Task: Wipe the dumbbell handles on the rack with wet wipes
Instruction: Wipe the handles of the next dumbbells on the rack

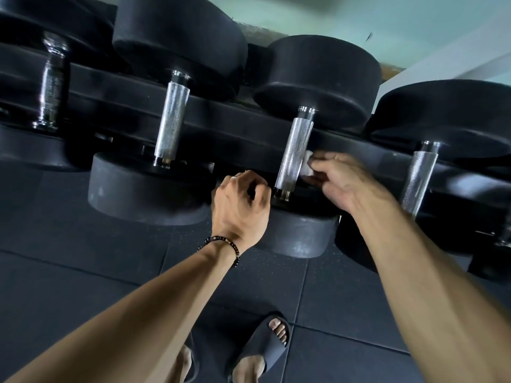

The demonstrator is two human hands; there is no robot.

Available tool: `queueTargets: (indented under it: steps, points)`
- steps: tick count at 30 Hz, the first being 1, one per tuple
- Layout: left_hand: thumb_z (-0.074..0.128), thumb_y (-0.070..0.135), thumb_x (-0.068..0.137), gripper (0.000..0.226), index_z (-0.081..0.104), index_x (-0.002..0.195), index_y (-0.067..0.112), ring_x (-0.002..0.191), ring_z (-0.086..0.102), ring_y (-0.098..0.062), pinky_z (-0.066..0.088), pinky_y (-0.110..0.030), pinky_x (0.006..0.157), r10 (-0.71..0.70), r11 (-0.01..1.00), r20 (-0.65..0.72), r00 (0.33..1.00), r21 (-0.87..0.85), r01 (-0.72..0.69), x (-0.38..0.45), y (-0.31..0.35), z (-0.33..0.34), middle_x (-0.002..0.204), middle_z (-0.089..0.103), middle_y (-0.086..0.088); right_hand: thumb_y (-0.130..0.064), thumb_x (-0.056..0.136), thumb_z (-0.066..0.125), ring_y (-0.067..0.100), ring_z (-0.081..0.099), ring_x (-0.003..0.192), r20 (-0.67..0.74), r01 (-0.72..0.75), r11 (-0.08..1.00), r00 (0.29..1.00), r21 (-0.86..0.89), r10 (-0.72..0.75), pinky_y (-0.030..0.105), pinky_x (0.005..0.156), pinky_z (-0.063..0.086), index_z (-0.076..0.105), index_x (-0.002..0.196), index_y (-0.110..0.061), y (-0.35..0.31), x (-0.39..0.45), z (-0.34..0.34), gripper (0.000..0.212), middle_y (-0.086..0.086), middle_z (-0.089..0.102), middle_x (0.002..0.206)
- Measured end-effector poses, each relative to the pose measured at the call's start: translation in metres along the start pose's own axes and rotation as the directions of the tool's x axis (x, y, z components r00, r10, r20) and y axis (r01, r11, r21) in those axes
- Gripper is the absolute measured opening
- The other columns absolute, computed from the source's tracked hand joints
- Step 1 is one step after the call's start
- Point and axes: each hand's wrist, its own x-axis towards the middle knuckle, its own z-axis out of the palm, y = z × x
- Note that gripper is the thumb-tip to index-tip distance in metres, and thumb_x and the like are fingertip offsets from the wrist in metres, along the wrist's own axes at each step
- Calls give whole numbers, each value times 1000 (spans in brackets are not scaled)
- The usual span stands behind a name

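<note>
Several black dumbbells with knurled silver handles lie across a black rack [235, 125]. My right hand [343, 181] pinches a white wet wipe [307, 164] against the right side of the third dumbbell's handle [294, 153], near its lower half. My left hand [240, 203], a bead bracelet on its wrist, has its fingers curled just left of that handle's lower end, by the near weight head [298, 236]; I cannot see anything in it. Neighbouring handles stand to the left [172, 117] and to the right [420, 175].
Dark rubber floor tiles [83, 272] spread below the rack. My feet in black slides [265, 352] stand close under it. A pale green wall [331, 17] runs behind. A darker-handled dumbbell [52, 81] lies at the far left.
</note>
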Motion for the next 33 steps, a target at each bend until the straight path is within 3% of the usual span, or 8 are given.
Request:
queueTargets:
  steps: [6, 10, 16, 19, 22, 25, 28, 33]
  points:
    - [43, 25, 76, 28, 70, 72, 18, 75, 58, -24, 38, -29, 65, -5, 1000, 3, 1000, 3, 5, 0, 1, 1, 64, 61, 11, 3, 93, 56, 12, 65, 59, -166, 49, 955, 986, 291, 0, 26, 49, 52, 66, 86, -18, -20, 31, 18, 24, 1, 70, 78]
    - [43, 25, 76, 29, 71, 73, 17, 74, 58, -26, 46, -35, 67, -1, 1000, -6, 1000, 4, 1, 0, 0, 0, 65, 63, 7, 9, 92, 52, 5, 61, 48, 50, -99, 994, 994, 43, 97, 25, 57, 53, 68, 107, -12, 8, 15, 10, 30, 2, 71, 76]
    - [42, 25, 76, 30, 71, 75, 16, 75, 60, -28, 48, -37, 67, -6, 1000, -3, 1000, 3, 6, 1, 0, 1, 74, 69, 0, 5, 93, 55, 14, 64, 60, -145, 61, 950, 989, 307, -17, 24, 49, 52, 65, 82, -19, -21, 35, 14, 29, 2, 69, 74]
    - [44, 25, 76, 28, 71, 74, 18, 68, 58, -27, 45, -34, 62, -11, 1000, 5, 1000, -2, 11, 1, 0, 1, 69, 67, 1, 9, 92, 53, 12, 65, 61, 13, -65, 995, 998, 81, 64, 23, 51, 52, 69, 94, -14, 1, 18, 9, 28, 1, 72, 71]
    - [44, 25, 76, 28, 70, 74, 18, 61, 51, -22, 38, -29, 60, -17, 1000, 7, 1000, -2, 17, 0, 1, 1, 61, 59, 5, 15, 88, 52, 26, 71, 83, 98, -95, 984, 989, -150, 110, 34, 70, 60, 69, 111, 1, 18, 8, -4, 32, 14, 74, 94]
    - [43, 25, 76, 29, 71, 74, 17, 56, 45, -20, 34, -28, 58, -31, 1000, 10, 999, -3, 31, 0, 1, 1, 53, 50, 9, 14, 90, 48, 20, 68, 72, -17, 4, 999, 1000, 49, -3, 35, 61, 61, 67, 94, -12, -3, 31, -5, 32, 8, 71, 83]
    - [43, 25, 76, 29, 71, 74, 16, 54, 45, -18, 34, -27, 57, -38, 999, 16, 999, -1, 38, 0, 1, 1, 53, 51, 8, 8, 93, 50, 15, 69, 73, -22, 51, 983, 999, 176, -48, 29, 57, 57, 69, 104, -14, -17, 44, 5, 31, 5, 74, 96]
    - [41, 27, 75, 33, 72, 74, 14, 71, 57, -24, 45, -35, 64, -29, 999, 8, 1000, 23, 29, -1, 3, 0, 69, 64, 0, 19, 86, 49, 29, 70, 88, 181, -99, 956, 972, -276, 152, 34, 78, 61, 68, 114, 4, 17, 7, -7, 37, 21, 72, 104]
